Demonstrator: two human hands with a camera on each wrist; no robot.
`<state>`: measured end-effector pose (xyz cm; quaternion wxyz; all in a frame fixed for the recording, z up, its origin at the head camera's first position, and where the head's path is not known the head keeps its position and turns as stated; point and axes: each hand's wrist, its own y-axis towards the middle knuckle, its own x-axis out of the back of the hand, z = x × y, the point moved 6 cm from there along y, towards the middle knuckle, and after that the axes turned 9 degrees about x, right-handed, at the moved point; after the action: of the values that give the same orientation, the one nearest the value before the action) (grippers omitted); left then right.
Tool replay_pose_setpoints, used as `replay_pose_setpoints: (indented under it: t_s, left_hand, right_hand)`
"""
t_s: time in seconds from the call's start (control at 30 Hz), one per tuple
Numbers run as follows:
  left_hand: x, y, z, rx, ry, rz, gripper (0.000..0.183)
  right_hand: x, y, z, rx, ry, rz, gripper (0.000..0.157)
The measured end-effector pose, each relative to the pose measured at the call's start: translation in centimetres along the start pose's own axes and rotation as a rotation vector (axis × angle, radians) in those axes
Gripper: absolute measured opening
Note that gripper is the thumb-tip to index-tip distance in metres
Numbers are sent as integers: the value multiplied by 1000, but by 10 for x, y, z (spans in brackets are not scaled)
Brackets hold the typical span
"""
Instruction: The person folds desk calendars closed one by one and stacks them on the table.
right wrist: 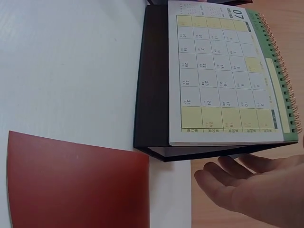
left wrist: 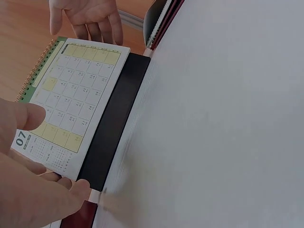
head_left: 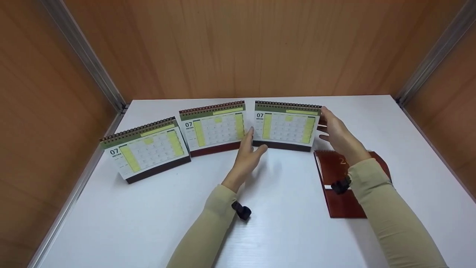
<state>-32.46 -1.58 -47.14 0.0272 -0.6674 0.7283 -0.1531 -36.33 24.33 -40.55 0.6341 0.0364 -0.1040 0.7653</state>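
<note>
A spiral-bound desk calendar [head_left: 286, 126] with a black base stands upright at the back right, its page marked 07. My left hand [head_left: 247, 158] is at its lower left corner, fingers extended and thumb apart. In the left wrist view, the thumb [left wrist: 32, 117] appears in front of the page; contact is unclear. Beside the calendar's right edge is my right hand [head_left: 340, 136], its fingers loosely extended. The right wrist view shows those fingers [right wrist: 223, 175] close to the side opening of the calendar [right wrist: 223, 80]; whether they touch it is hard to tell.
Two similar calendars stand to the left: a red-based one [head_left: 214, 128] in the middle and a dark-based one [head_left: 148, 150] at far left. A dark red notebook [head_left: 344, 204] lies under the right forearm. Wooden panels [head_left: 238, 48] border the white table [head_left: 130, 223].
</note>
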Motion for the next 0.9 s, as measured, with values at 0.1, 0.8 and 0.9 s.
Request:
replay_pose_setpoints:
  t_s: [0.1,0.8,0.9]
  left_hand:
    - [0,0,1,-3,34,1,84]
    - [-1,2,4,13,39,10,83]
    - [-1,3,3,14,37,9,84]
  right_hand:
    - [0,1,0,-2,18,-2,79]
    - [8,29,-8,-92,241,-30,55]
    - [10,32,-7,-108,250,-43,53]
